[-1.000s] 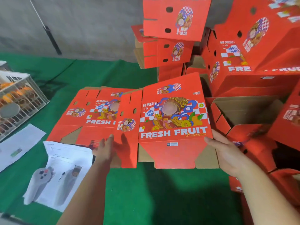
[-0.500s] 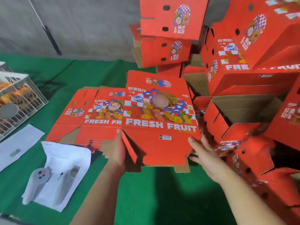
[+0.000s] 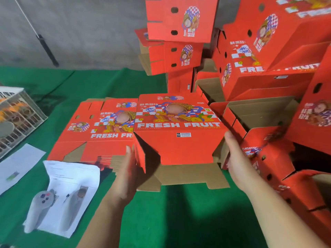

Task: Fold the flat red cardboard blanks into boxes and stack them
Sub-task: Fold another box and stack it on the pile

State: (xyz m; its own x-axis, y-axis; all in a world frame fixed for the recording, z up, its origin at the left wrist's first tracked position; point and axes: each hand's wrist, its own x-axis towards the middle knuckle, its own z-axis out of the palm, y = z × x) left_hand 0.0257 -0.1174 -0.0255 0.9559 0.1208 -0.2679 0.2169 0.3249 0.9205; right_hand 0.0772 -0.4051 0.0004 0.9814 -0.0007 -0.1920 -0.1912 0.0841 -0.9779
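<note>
A red "FRESH FRUIT" cardboard blank (image 3: 180, 145), squared into an open tube, is held between my hands above the green table. My left hand (image 3: 128, 170) presses flat against its left side panel, and my right hand (image 3: 236, 158) presses its right side. Its brown bottom flaps (image 3: 186, 176) hang open toward me. A stack of flat red blanks (image 3: 93, 129) lies on the table just left of it. Folded red boxes are piled behind (image 3: 179, 20) and to the right (image 3: 268, 56).
A green cloth (image 3: 179, 221) covers the table. White papers (image 3: 71, 185) with two white controllers (image 3: 40, 210) lie at the front left. A wire-and-plastic crate (image 3: 16, 119) stands at the left edge. More red boxes (image 3: 295, 190) crowd the right front.
The blank has gone from lying flat and spread out to an upright squared tube, pulled off the stack toward me. My hands have closed in on its two sides.
</note>
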